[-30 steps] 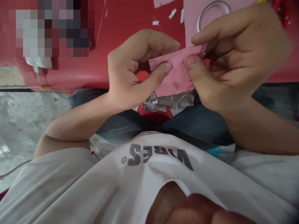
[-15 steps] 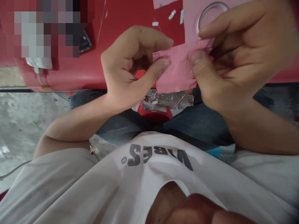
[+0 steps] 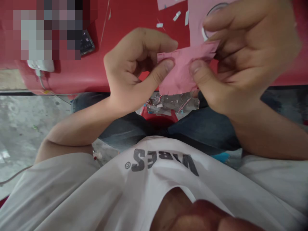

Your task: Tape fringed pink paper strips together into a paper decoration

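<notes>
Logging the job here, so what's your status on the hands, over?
Left hand and right hand both pinching ragged pink paper. Red panel behind, white scraps on it.

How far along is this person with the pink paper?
Partway, it seems. Done: a stretch of the red panel shows uncovered, dotted with small white scraps. In hand: the left hand and right hand pinch a ragged pink paper piece between thumbs and fingers. Left: a pink sheet with a round ring still lies on the panel, partly behind the right hand.
</notes>
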`<state>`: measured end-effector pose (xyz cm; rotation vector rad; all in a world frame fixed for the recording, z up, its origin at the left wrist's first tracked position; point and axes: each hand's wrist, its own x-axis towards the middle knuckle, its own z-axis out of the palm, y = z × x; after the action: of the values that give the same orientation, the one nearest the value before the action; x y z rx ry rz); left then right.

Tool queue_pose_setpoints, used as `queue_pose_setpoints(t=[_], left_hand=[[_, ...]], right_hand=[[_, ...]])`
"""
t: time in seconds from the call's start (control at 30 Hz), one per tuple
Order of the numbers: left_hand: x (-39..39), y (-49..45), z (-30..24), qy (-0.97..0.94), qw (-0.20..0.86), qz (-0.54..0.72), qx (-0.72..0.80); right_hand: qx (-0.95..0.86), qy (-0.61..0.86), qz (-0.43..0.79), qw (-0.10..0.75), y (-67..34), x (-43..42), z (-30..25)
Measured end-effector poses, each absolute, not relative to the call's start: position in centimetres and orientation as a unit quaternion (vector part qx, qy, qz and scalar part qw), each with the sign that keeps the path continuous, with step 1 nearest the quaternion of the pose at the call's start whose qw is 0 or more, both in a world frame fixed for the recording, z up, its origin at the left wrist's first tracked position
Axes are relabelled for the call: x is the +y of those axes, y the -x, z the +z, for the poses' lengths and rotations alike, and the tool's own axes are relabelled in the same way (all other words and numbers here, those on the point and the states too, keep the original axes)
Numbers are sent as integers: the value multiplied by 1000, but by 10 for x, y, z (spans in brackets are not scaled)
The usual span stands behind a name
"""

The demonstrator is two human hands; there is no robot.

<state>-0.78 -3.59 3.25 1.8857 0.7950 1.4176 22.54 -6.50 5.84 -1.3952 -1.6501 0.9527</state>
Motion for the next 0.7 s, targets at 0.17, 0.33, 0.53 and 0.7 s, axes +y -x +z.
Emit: queue_pose_setpoints(t=[0.17,0.33,0.53,0.7], left_hand=[[-32,9,29,-736,301,539,279],[-27,10,24,-748,297,533,262],[-26,14,24,-759,321,508,250],[-28,12,26,-738,385,493,253]], right_hand=[[-655,537,345,405,-228,-62,53],[-738,448,244,441,-220,-61,53],[-736,434,238,462,-215,-58,50],[-742,440,227,452,-216,-55,44]])
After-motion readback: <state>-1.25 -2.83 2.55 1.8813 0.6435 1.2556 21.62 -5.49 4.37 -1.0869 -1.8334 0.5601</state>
